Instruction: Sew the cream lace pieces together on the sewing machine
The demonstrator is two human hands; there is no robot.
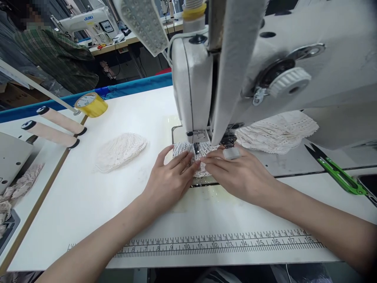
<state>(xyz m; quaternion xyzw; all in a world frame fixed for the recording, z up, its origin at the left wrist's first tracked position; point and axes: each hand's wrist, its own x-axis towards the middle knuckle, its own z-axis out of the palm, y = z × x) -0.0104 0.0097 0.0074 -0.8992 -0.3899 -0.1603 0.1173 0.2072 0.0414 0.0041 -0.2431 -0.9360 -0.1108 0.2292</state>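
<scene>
A piece of white lace (203,169) lies under the presser foot (196,148) of the sewing machine (191,86). My left hand (172,171) rests flat on the lace's left side, fingers stretched toward the foot. From the right, my right hand (238,169) lies on the other side of the lace, its fingers extended and the tips close to my left fingertips. Parts of the lace are hidden beneath both hands. Left of my left hand is another lace piece (121,152). A stack of lace pieces (278,131) sits behind my right hand.
Green thread snips (338,171) lie at the right. Two thread cones (53,133) and a yellow tape roll (92,104) are at the left. A printed ruler (212,243) runs along the table's front edge. Beyond, a person in a plaid shirt (55,57) is near another machine (91,25).
</scene>
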